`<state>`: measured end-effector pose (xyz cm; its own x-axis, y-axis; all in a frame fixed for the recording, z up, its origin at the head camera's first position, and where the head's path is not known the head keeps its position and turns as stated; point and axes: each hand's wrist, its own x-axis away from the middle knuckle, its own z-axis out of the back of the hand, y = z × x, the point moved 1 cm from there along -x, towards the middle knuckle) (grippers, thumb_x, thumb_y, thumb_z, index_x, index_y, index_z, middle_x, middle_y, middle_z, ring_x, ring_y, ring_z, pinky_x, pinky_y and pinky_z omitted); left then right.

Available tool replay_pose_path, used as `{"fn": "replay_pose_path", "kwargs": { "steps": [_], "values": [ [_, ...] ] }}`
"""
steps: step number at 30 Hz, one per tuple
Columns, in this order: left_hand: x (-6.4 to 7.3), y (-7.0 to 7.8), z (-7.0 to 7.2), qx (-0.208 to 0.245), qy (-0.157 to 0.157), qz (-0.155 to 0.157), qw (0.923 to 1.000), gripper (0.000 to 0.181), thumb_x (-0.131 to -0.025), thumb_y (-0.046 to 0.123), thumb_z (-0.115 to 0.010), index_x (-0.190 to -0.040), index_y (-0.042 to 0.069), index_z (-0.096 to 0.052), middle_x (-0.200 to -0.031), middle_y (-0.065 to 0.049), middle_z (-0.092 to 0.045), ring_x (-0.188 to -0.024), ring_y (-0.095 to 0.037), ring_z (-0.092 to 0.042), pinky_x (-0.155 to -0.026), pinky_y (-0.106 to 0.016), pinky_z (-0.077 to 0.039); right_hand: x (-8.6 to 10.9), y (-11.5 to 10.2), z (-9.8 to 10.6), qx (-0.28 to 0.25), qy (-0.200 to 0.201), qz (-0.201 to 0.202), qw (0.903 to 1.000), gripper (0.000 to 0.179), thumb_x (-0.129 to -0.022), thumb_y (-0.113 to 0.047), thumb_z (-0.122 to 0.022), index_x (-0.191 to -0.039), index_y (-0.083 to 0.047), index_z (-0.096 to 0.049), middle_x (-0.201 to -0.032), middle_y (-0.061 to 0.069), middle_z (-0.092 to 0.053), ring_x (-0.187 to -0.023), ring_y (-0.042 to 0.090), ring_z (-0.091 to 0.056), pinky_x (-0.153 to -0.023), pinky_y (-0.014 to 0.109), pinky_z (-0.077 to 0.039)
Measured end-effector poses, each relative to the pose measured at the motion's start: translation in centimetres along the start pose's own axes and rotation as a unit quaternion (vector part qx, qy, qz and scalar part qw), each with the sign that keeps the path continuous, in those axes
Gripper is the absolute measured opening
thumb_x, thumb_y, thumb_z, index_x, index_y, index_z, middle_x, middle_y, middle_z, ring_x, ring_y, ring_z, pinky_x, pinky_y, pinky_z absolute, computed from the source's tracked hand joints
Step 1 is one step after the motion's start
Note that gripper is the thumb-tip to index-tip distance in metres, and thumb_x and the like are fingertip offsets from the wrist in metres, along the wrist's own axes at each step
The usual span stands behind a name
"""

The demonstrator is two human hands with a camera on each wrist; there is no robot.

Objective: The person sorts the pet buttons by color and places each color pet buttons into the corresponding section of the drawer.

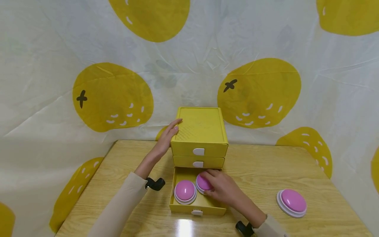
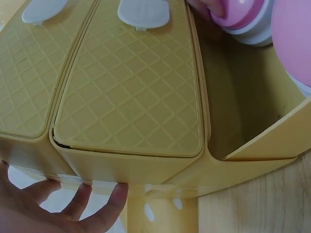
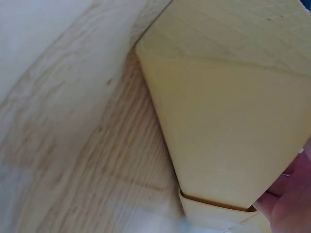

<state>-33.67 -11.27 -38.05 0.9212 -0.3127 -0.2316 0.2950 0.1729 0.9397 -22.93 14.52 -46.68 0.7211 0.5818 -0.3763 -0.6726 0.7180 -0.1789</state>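
Note:
A yellow box of stacked drawers [image 1: 202,123] stands on the table, its bottom drawer [image 1: 180,208] pulled out. My left hand [image 1: 165,140] rests against the box's left side, thumb near the top edge; in the left wrist view its fingers [image 2: 114,206] lie along the side wall. Inside the open drawer, my right hand [image 1: 223,187] holds a pink dome button with a white base [image 1: 203,183] between thumb and fingers. A second pink button [image 1: 185,190] sits to its left in the drawer. The right wrist view shows mostly the drawer's outer wall [image 3: 218,126].
A third pink button [image 1: 293,201] lies on the wooden table [image 1: 251,171] at the right. The two upper drawers are closed, with white tabs [image 1: 198,151]. A white cloth with yellow fruit prints [image 1: 192,72] hangs behind the table.

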Motion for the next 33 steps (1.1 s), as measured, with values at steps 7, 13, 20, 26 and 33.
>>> {"fn": "replay_pose_path", "kwargs": {
  "steps": [7, 13, 20, 26, 33],
  "values": [
    [-0.1, 0.0, -0.1, -0.002, -0.002, 0.001, 1.0000, 0.053, -0.112, 0.044, -0.037, -0.162, 0.026, -0.035, -0.169, 0.000, -0.030, -0.151, -0.034, -0.037, -0.117, -0.059, -0.038, 0.0, 0.1, -0.3, 0.019, -0.004, 0.001, 0.9998, 0.055, -0.077, -0.031, -0.090, -0.124, -0.013, -0.070, -0.126, 0.010, -0.071, -0.112, 0.028, -0.066, -0.091, 0.046, -0.057],
    [-0.1, 0.0, -0.2, -0.004, 0.001, -0.003, 1.0000, 0.052, -0.112, 0.042, -0.037, -0.161, 0.025, -0.035, -0.169, -0.001, -0.030, -0.153, -0.033, -0.033, -0.121, -0.059, -0.032, 0.1, 0.1, 0.1, 0.018, -0.020, 0.000, 0.9996, 0.056, -0.078, -0.028, -0.090, -0.127, -0.009, -0.070, -0.127, 0.013, -0.071, -0.115, 0.031, -0.066, -0.096, 0.047, -0.057],
    [-0.2, -0.1, -0.2, -0.009, 0.002, -0.006, 0.9999, 0.052, -0.112, 0.043, -0.037, -0.161, 0.025, -0.036, -0.169, -0.001, -0.032, -0.154, -0.033, -0.032, -0.124, -0.060, -0.027, 0.4, 0.5, 0.6, 0.003, 0.002, 0.013, 0.9999, 0.042, -0.077, -0.018, -0.087, -0.116, -0.009, -0.075, -0.121, 0.011, -0.073, -0.111, 0.028, -0.069, -0.091, 0.043, -0.060],
    [-0.1, 0.0, -0.1, -0.010, 0.004, -0.006, 0.9999, 0.053, -0.112, 0.043, -0.037, -0.162, 0.024, -0.035, -0.169, -0.001, -0.032, -0.154, -0.035, -0.032, -0.123, -0.061, -0.028, 0.4, 0.8, 0.1, -0.002, 0.064, 0.029, 0.9975, 0.028, -0.073, -0.018, -0.092, -0.095, -0.013, -0.077, -0.107, 0.005, -0.073, -0.097, 0.021, -0.069, -0.082, 0.036, -0.061],
    [0.0, 0.0, -0.1, -0.012, 0.004, -0.002, 0.9999, 0.053, -0.112, 0.044, -0.036, -0.162, 0.026, -0.035, -0.169, 0.000, -0.031, -0.154, -0.034, -0.032, -0.122, -0.061, -0.029, 0.1, 1.0, -0.4, -0.008, 0.117, 0.036, 0.9924, 0.019, -0.070, -0.014, -0.094, -0.081, -0.012, -0.079, -0.089, 0.001, -0.071, -0.079, 0.014, -0.066, -0.070, 0.028, -0.059]
  ]
}}
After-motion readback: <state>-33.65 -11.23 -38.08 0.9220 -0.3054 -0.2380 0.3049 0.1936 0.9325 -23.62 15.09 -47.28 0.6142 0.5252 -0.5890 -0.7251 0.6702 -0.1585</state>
